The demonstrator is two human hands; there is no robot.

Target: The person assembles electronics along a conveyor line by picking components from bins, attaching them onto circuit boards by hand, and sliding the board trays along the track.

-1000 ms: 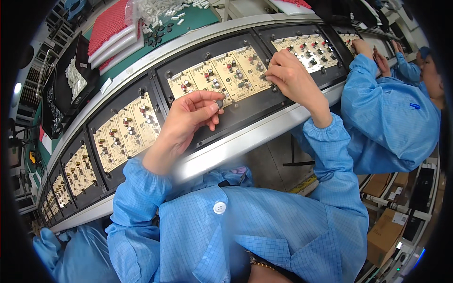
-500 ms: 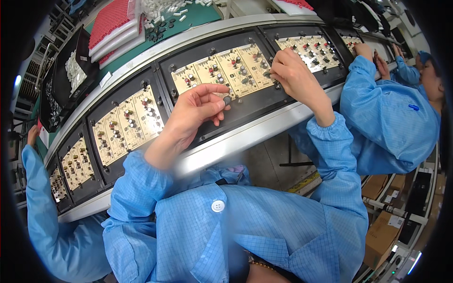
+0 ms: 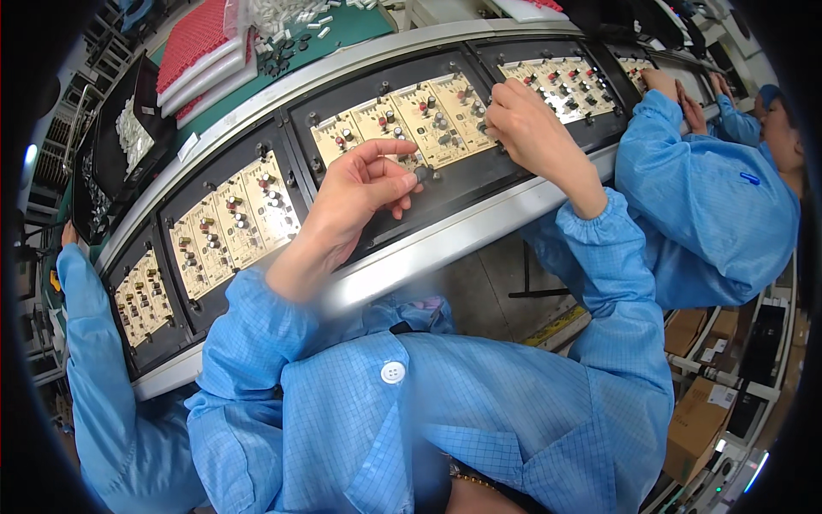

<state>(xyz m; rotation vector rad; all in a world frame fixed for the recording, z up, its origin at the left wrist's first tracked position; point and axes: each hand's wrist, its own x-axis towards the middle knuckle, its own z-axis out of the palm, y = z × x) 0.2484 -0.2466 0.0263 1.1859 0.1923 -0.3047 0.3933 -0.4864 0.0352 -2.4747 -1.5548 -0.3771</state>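
Far left, a co-worker's blue sleeve (image 3: pixel 90 360) reaches up toward the black carrier tray (image 3: pixel 137 330) at the belt's left end. Next, a black pallet with cream circuit boards (image 3: pixel 231 218) studded with red and black parts.

Left hand (image 3: pixel 360 193) hovers over the middle black pallet (image 3: pixel 445 184), fingers curled in, thumb and fingertips pinching a small dark round component (image 3: pixel 421 174) just below the cream circuit board panel (image 3: pixel 402 124). The part is held above the pallet's bare black strip, not yet on the board.

Right hand (image 3: pixel 535 133) rests at the right edge of the same panel, fingers bent down and tips pressed to the board; whether it holds anything, cannot tell, tips are hidden.

Risks, as a judgement: the pinch on the small part looks light, so it could drop onto the pallet or the grey conveyor rail (image 3: pixel 445 248); the boards are dense, so it could seat in the wrong place or knock a neighbouring part; the loose sleeve cuff could brush seated parts.

Packages: top left, stacked red trays with white edges (image 3: pixel 193 47); beside them loose white and black small parts on a green mat (image 3: pixel 287 26). Lower right, brown cardboard boxes (image 3: pixel 698 424) on the floor under the line. A second co-worker in blue (image 3: pixel 719 197) works at far right.
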